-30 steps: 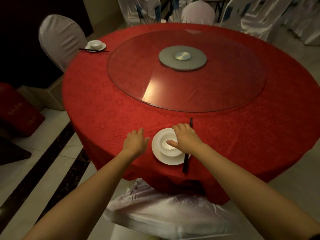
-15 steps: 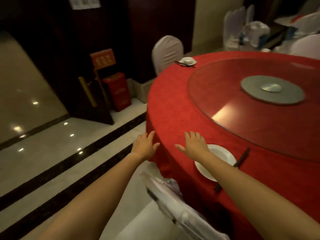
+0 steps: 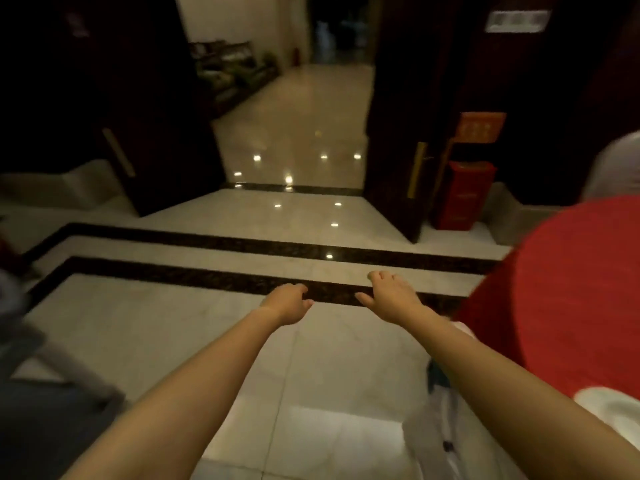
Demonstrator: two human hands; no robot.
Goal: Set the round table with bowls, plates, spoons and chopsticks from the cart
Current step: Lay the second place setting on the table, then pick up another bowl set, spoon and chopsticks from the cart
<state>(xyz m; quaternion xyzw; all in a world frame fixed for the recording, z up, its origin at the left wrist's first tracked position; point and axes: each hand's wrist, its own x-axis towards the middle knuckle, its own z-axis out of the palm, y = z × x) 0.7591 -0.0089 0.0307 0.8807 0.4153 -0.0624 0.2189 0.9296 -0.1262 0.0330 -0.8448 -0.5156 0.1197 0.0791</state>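
Head view: both arms reach out over the pale tiled floor [image 3: 145, 327], with the left hand [image 3: 287, 304] loosely curled and holding nothing and the right hand [image 3: 391, 299] spread flat, fingers apart and holding nothing. The red round table [image 3: 568, 289] sits just right of the right hand, a white plate [image 3: 613, 407] at its near edge. 2 dark floor stripes [image 3: 242, 244] run beyond the hands.

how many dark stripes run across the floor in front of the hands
2: a near stripe passing under both hands, and a far stripe just beyond it. A thinner threshold band lies farther off.
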